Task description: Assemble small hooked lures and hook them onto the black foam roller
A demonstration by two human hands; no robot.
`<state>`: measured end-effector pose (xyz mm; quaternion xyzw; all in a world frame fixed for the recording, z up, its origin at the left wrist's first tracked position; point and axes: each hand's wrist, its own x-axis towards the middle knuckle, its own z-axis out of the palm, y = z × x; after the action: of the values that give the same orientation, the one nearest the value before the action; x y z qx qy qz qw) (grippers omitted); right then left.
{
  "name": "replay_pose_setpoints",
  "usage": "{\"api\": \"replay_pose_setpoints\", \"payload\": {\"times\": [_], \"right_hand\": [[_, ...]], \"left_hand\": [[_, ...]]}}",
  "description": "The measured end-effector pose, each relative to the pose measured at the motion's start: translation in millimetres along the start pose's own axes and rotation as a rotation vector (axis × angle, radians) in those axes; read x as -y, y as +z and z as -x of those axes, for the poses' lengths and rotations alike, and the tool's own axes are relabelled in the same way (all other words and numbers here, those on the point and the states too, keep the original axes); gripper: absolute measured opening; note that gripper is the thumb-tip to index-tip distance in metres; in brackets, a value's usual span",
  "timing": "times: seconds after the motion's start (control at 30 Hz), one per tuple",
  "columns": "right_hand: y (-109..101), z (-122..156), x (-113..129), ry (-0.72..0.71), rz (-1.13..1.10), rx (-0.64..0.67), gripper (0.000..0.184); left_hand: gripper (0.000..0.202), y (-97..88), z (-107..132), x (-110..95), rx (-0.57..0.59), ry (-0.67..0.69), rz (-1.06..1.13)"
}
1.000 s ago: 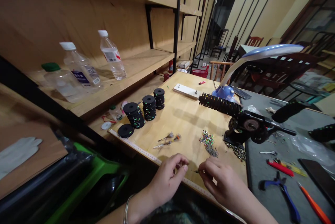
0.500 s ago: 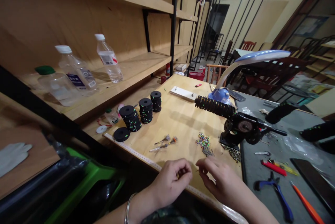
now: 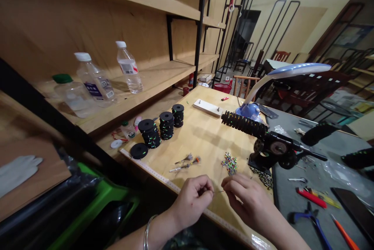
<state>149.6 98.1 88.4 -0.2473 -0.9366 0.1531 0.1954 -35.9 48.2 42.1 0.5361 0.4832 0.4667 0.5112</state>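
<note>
My left hand is closed in a pinch near the front edge of the wooden table, a bracelet on its wrist. A short, thin dark strand spans the small gap to my right hand, whose thumb and fingertips are pinched on its other end. What else the fingers may hide is too small to tell. Beyond my right hand lies a pile of small multicoloured beads, with a heap of little metal pieces beside it. Several thin stems with tufted ends lie past my left hand.
Stacks of black foam spools stand at the left. A black hand-cranked winder with a loaded spool row and a blue lamp stand right. Pliers, a red cutter and an orange-handled tool lie on the grey mat.
The view has shifted slightly, so the scene sits a little further right and lower. The thin strand now shows across the gap between my hands, which stay close together.
</note>
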Motion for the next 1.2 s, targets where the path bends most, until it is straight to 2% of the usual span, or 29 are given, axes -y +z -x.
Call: {"api": "replay_pose_setpoints", "payload": {"times": [0.2, 0.43, 0.8, 1.0, 1.1, 1.2], "right_hand": [[4, -1, 1, 0.011, 0.050, -0.012, 0.015], [5, -2, 2, -0.015, 0.051, -0.015, 0.021], [-14, -1, -17, -0.033, 0.035, -0.026, 0.018], [-9, -3, 0, -0.010, 0.032, 0.008, 0.022], [-3, -6, 4, -0.036, 0.055, -0.002, 0.010], [0, -7, 5, -0.063, 0.083, -0.012, 0.015]], "left_hand": [[0.007, -0.1, 1, -1, -0.005, 0.004, -0.001], [0.009, 0.8, 2, -7, 0.007, 0.003, 0.032], [0.008, -1.6, 5, -7, 0.004, -0.021, 0.088], [0.008, -1.4, 4, -7, -0.006, 0.007, 0.057], [0.008, -1.2, 3, -7, -0.003, 0.010, 0.041], [0.009, -1.6, 4, -8, 0.000, 0.018, 0.023]]}}
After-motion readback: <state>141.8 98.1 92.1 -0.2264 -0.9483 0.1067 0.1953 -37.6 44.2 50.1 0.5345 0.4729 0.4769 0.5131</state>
